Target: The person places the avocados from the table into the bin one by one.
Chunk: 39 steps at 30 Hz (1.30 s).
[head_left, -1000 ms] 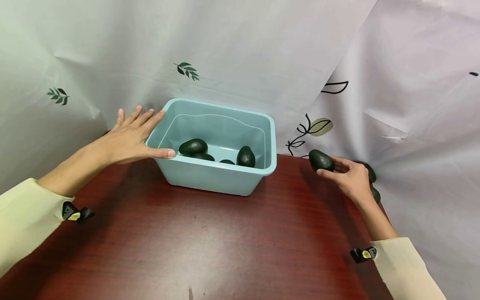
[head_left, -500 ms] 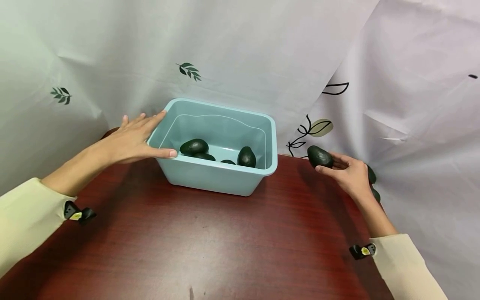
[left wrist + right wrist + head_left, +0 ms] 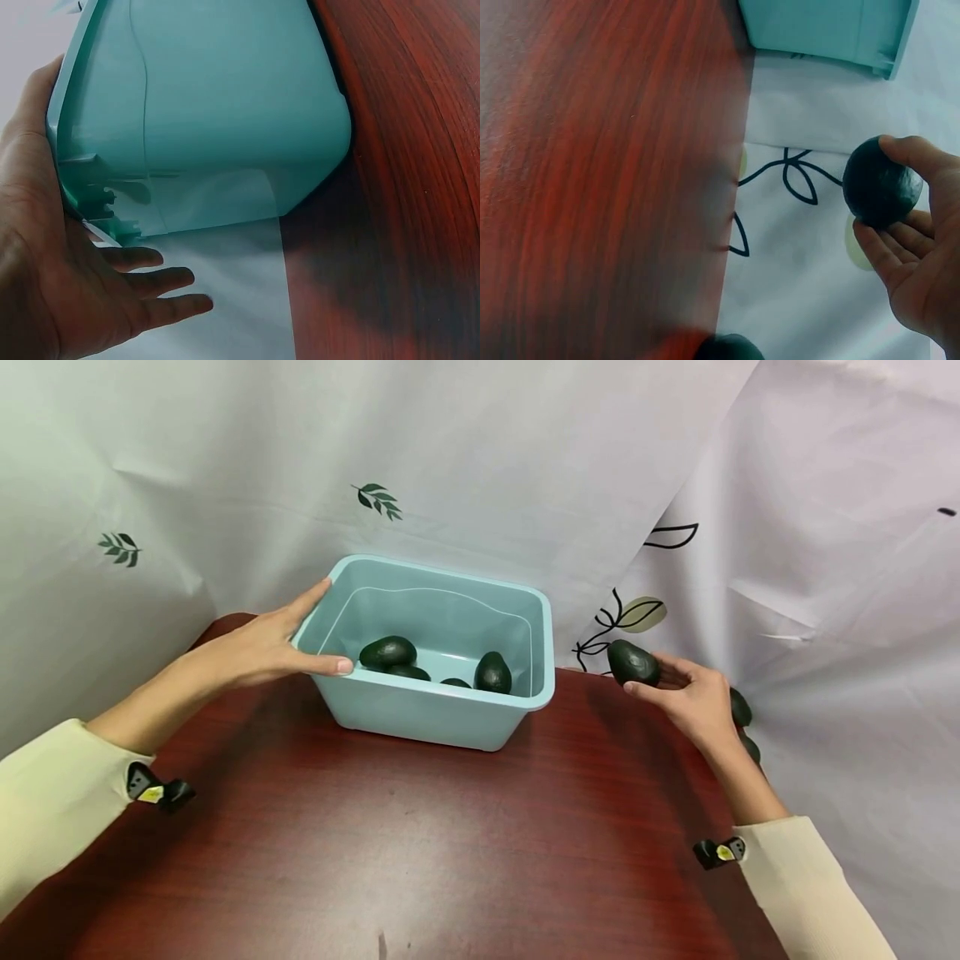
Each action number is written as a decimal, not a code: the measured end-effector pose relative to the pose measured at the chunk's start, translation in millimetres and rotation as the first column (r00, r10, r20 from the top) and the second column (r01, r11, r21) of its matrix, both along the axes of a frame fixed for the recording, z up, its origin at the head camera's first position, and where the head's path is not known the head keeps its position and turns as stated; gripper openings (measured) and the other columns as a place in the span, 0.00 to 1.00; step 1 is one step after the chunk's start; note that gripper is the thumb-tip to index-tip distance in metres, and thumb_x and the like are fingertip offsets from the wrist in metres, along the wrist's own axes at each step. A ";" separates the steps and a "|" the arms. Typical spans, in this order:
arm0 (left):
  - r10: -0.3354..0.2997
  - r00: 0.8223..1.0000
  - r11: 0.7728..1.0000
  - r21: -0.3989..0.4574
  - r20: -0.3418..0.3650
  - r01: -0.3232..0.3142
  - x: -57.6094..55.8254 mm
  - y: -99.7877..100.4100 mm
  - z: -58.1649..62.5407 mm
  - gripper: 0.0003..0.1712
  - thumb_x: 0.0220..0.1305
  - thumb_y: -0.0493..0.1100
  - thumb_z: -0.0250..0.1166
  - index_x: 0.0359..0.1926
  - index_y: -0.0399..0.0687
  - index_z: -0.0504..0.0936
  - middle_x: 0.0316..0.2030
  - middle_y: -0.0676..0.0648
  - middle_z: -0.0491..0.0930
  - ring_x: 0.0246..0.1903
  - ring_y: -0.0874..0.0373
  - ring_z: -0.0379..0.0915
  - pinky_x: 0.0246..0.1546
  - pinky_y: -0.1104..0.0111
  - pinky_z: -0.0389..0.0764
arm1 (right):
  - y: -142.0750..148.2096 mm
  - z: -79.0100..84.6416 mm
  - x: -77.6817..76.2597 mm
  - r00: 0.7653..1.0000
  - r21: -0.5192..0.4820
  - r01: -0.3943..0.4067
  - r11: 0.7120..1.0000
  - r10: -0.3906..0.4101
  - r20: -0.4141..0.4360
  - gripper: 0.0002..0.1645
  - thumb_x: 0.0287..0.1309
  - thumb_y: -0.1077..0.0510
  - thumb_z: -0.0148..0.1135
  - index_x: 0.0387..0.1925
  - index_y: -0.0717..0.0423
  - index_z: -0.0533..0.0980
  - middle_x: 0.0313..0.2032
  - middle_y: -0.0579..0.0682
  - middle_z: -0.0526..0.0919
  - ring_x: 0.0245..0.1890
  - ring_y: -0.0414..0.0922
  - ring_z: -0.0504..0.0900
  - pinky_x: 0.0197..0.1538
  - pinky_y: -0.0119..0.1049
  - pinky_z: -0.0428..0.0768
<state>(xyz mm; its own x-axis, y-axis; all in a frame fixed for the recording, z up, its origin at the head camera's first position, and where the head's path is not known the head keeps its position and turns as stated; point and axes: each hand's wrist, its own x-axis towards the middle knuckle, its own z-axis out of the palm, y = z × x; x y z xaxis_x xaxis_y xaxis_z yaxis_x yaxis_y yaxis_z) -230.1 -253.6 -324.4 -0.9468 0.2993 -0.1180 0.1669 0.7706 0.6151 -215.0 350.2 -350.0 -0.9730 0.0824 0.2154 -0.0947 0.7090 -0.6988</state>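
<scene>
Several dark green avocados lie in a light blue plastic bin, among them one avocado (image 3: 388,652) on the left and another avocado (image 3: 492,672) on the right; the front rim partly hides the lower ones. My left hand (image 3: 251,647) spans the left end of the bin (image 3: 420,718), thumb on the front rim and index finger at the back left corner. In the left wrist view its other fingers (image 3: 169,309) stretch out straight beside the outer wall. Right of the bin, my right hand (image 3: 693,702) holds an avocado (image 3: 632,663) between thumb and fingers, raised above the table.
Behind my right wrist, by the table's right edge, sit two more avocados, one avocado (image 3: 739,707) partly covered by the hand. A white cloth (image 3: 465,460) with leaf prints hangs behind the reddish-brown wooden table (image 3: 450,827).
My right hand has lifted the avocado slightly and brought it a little left toward the bin. Three fingers of my left hand have lowered out of the head view behind the hand.
</scene>
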 end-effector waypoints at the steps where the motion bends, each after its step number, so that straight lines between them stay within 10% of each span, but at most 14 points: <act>1: 0.001 1.000 1.000 0.009 0.006 -0.001 -0.2 0.0 -0.3 0.77 0.66 0.69 0.78 0.92 0.77 0.26 0.92 0.37 0.47 0.82 0.31 0.59 0.75 0.25 0.66 | -1.0 0.8 -0.7 1.000 0.004 -0.001 1.000 0.001 -0.005 0.45 0.57 0.44 0.89 0.73 0.55 0.84 0.64 0.63 0.90 0.39 0.13 0.83 0.45 0.12 0.81; 39: -0.009 0.995 0.956 0.293 0.095 -0.019 2.3 4.2 -5.1 0.77 0.68 0.53 0.81 0.91 0.81 0.27 0.90 0.41 0.50 0.81 0.37 0.58 0.78 0.31 0.66 | -67.2 50.4 -28.7 0.982 -0.007 -0.131 0.991 0.129 -0.138 0.42 0.53 0.49 0.92 0.68 0.54 0.87 0.61 0.62 0.92 0.41 0.19 0.89 0.46 0.16 0.85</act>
<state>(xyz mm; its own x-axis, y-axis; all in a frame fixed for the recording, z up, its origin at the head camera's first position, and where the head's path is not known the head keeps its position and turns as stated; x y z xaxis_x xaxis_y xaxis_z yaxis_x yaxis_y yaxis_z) -227.8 -249.4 -329.5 -0.9372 0.3294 -0.1145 0.0939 0.5545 0.8269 -243.7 283.0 -299.6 -0.9372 -0.0382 0.3466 -0.2805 0.6732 -0.6842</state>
